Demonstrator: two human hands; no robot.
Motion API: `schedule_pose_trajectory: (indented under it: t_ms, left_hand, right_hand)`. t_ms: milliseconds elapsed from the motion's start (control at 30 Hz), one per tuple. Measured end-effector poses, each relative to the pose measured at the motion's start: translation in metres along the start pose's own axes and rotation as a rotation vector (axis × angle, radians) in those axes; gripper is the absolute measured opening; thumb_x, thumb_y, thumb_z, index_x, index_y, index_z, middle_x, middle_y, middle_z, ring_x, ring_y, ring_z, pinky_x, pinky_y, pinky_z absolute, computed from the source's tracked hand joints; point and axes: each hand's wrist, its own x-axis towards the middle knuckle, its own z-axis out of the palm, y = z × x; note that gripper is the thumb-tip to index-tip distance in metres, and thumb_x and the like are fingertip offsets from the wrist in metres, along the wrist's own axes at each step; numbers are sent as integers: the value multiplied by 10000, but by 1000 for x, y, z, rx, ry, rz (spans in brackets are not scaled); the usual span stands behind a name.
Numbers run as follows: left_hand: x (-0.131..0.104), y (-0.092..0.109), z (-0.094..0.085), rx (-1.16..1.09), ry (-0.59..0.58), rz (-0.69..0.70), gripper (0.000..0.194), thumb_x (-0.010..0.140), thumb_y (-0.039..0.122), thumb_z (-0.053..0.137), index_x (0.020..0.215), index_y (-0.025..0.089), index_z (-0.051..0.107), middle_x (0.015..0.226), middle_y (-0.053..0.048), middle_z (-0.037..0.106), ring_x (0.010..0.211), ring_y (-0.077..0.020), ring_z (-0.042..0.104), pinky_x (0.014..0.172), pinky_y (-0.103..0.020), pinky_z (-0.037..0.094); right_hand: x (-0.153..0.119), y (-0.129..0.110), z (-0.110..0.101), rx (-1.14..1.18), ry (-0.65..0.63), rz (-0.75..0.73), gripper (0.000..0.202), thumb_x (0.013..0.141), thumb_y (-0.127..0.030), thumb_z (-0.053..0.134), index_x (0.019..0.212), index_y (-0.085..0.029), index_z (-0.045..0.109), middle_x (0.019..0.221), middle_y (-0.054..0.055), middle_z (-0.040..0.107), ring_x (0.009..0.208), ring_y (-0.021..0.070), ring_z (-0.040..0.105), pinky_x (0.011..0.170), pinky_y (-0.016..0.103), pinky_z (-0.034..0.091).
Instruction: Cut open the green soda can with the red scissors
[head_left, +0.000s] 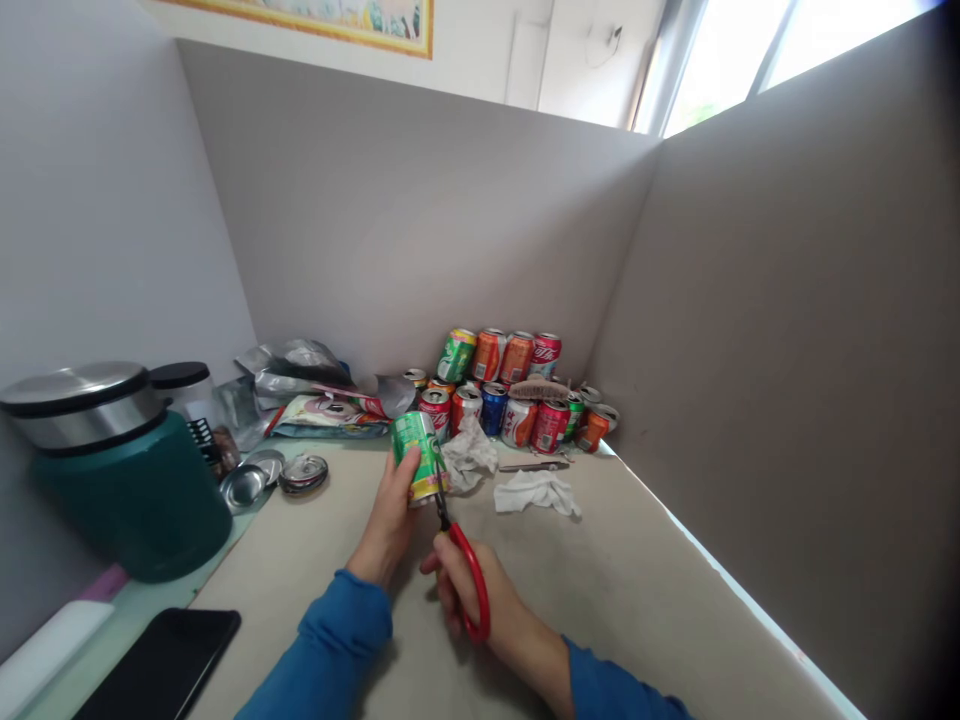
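Observation:
A green and yellow drink can (417, 452) is held up in my left hand (392, 508), fingers wrapped round its left side. My right hand (469, 580) grips red-handled scissors (472, 575). Their dark blades point up and lie against the can's lower right part; whether they have cut into the metal I cannot tell. Just behind the can lies a crumpled white tissue (471, 455), and a second tissue (536, 492) is spread flat to the right.
Several drink cans (517, 405) stand stacked against the back partition (420, 220). A thin dark tool (534, 466) lies before them. At left are cut can ends (303, 472), plastic packaging (330, 415), a teal jar (127, 500) and a black phone (161, 665).

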Motion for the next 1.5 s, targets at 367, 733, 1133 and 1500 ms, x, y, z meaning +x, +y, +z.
schedule_pose_trajectory:
  t_ms: [367, 733, 1133, 1500]
  left_hand:
    - [-11, -9, 17, -108, 87, -428, 386, 873, 516, 596, 908, 135, 643, 719, -68, 703, 608, -193, 688, 571, -312, 586]
    - [1, 3, -1, 66, -7, 9, 409, 808, 378, 723, 1153, 199, 595, 980, -40, 714, 737, -152, 681, 703, -269, 565]
    - [-14, -5, 21, -137, 104, -410, 394, 906, 503, 542, 895, 123, 647, 677, -60, 682, 579, -185, 666, 581, -328, 589]
    - [-6, -13, 8, -77, 52, -420, 500, 815, 652, 581, 875, 158, 635, 661, -71, 700, 526, -206, 667, 365, -251, 439]
  right_hand:
    - [4, 8, 1, -61, 81, -86, 682, 727, -881, 443, 767, -201, 493, 458, -77, 459, 344, 82, 424, 347, 201, 341]
    - [2, 10, 1, 12, -1, 6, 691, 757, -858, 437, 799, -179, 557, 388, -96, 404, 308, 84, 369, 342, 203, 279]
    - [7, 11, -2, -41, 16, -108, 668, 763, -854, 450, 803, -190, 508, 473, -74, 461, 353, 84, 430, 348, 200, 340]
    - [17, 4, -19, -75, -130, -35, 700, 793, -853, 408, 862, -172, 553, 613, -27, 552, 436, 92, 504, 417, 214, 373]
